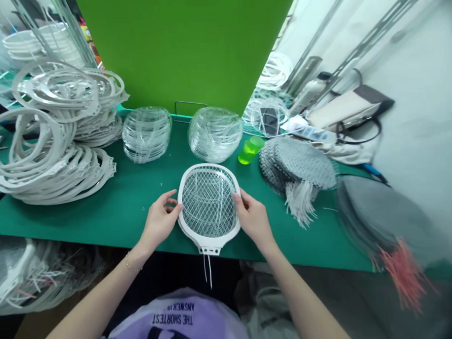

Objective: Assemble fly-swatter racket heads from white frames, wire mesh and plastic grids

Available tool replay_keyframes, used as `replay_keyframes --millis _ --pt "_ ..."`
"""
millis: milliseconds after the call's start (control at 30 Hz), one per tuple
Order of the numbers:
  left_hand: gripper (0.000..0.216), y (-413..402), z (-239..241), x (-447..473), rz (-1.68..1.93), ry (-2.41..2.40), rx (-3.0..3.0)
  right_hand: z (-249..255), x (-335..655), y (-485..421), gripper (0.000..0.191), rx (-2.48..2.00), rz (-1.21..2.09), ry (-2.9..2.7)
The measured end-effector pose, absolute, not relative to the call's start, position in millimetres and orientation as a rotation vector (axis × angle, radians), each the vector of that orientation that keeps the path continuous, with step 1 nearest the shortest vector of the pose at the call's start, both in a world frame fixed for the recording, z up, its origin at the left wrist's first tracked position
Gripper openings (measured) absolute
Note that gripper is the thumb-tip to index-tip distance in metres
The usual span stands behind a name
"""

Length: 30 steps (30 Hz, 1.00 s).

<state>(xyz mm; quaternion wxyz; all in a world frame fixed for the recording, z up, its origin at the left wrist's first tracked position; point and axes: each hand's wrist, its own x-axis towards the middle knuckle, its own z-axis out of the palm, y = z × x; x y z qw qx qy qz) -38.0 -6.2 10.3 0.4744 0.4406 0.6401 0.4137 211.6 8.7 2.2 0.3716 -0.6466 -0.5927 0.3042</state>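
Note:
A white mosquito swatter head [210, 203], an oval frame with metal mesh across it, lies near the table's front edge. Two white wires [209, 272] hang from its neck past the edge. My left hand [162, 214] grips the left rim between thumb and fingers. On the opposite rim my right hand [254, 216] pinches, its thumb on top near the mesh. The fingertips under the rim are partly hidden. Just beyond the frame stand two bundles of clear plastic rings, one at the left [147, 134] and one behind the frame [215, 135].
White frames [55, 168] are piled at the left. A green cylinder [251, 150] lies near stacked mesh pieces [304, 162] with white wires. Dark mesh pieces [384, 204] with red wires lie far right. A green panel [182, 44] stands at the back of the green table [135, 220].

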Motion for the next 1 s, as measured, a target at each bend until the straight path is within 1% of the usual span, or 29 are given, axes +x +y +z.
replay_keyframes --millis 100,233,433,533,600,700,767,900,1000 --pt "0.047 -9 8 -37 0.947 1.606 1.170 3 210 8 0.050 -1.749 0.720 -1.597" --pt "0.045 -11 10 -37 0.924 1.647 1.287 4 207 7 0.051 -1.858 0.632 -1.682" --pt "0.039 -17 14 -33 0.767 1.868 1.774 10 193 4 0.047 -2.195 0.359 -1.866" --pt "0.044 -21 12 -20 0.715 1.913 2.066 10 186 2 0.050 -2.334 0.267 -1.918" --pt "0.050 -22 9 -10 0.606 1.801 2.267 9 186 1 0.052 -2.357 0.232 -1.923" --pt "0.061 -22 3 2 0.370 1.632 2.443 7 194 1 0.053 -2.248 0.185 -1.934" --pt "0.063 -21 0 4 0.297 1.631 2.484 7 197 -2 0.056 -2.087 0.118 -1.947" --pt "0.062 -21 -2 3 0.318 1.625 2.508 3 187 -17 0.068 -1.748 0.069 -2.073" --pt "0.062 -21 -3 1 0.357 1.605 2.497 -8 172 -29 0.072 -1.668 0.125 -2.225"
